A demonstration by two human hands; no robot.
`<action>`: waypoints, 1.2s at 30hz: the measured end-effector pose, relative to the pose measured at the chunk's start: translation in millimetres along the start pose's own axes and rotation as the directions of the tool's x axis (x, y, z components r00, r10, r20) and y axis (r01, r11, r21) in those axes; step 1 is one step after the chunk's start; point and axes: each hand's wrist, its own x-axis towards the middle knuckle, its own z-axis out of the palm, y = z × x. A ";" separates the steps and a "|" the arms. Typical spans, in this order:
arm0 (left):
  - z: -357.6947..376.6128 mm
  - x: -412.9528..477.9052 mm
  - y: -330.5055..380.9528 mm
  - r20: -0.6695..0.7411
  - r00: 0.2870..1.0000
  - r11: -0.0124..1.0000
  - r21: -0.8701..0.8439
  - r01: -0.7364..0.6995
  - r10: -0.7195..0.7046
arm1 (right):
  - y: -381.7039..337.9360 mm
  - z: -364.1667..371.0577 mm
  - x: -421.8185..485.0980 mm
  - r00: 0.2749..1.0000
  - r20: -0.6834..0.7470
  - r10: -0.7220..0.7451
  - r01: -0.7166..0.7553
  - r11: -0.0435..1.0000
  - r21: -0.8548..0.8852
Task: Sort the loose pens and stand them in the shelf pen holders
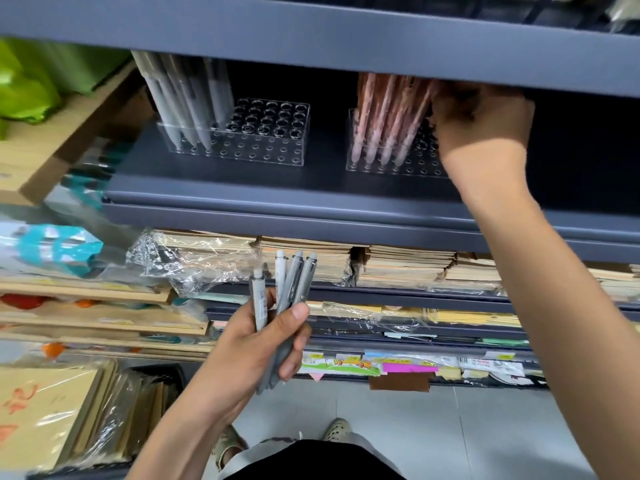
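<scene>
The pink-pen holder (pixel 415 168) on the dark shelf serves as the reference. The right hand (pixel 481 119) is at this holder's right side, against the tops of the pink pens (pixel 388 116). Its fingers are hidden under the upper shelf edge, so one cannot tell whether they pinch a pen. Well below and left of the holder, the left hand (pixel 258 341) grips a bunch of grey pens (pixel 292 278), tops up. Left of the holder stands the second holder (pixel 277 147), with many free holes. To do the step well, each pen should probably go straight down into one free hole, without pushing its neighbours aslant.
</scene>
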 end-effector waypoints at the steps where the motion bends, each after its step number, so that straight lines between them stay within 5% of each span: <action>1: -5.5 0.3 1.0 -0.003 1.000 1.000 0.013 0.009 -0.009 | -3.8 -3.6 -7.4 0.997 -0.079 0.004 0.002 0.998 0.067; 4: -21.5 0.1 5.2 -0.003 1.000 1.000 0.023 0.021 -0.021 | -22.9 -10.0 -34.4 0.991 -0.108 0.073 -0.028 0.927 0.375; 7: -35.6 -1.5 12.3 -0.007 1.000 0.999 0.031 0.027 -0.027 | -43.7 -8.2 -78.3 0.979 0.201 -0.022 -0.064 0.909 0.412; 11: -51.6 -5.1 27.2 0.006 1.000 1.000 0.017 0.025 -0.025 | -73.6 7.7 -125.2 0.715 0.674 -0.188 -0.193 0.873 0.448; 14: -63.7 -8.2 38.6 0.046 0.999 1.000 -0.006 0.018 -0.018 | -90.5 23.1 -139.7 0.640 0.744 -0.189 -0.379 0.766 0.520; 21: -84.6 -8.8 57.1 -0.063 0.998 0.999 -0.041 0.004 -0.007 | -113.6 49.9 -147.7 0.692 0.709 -0.137 -0.533 0.566 0.629; 29: -122.8 -13.3 74.1 -0.136 0.991 0.998 -0.068 0.006 -0.016 | -142.1 64.5 -126.2 0.896 0.439 -0.067 -0.378 0.404 0.833; 36: -141.7 -20.4 78.9 -0.121 0.992 0.999 -0.024 0.022 -0.025 | -159.1 66.8 -84.5 0.985 -0.021 0.173 -0.096 0.638 0.764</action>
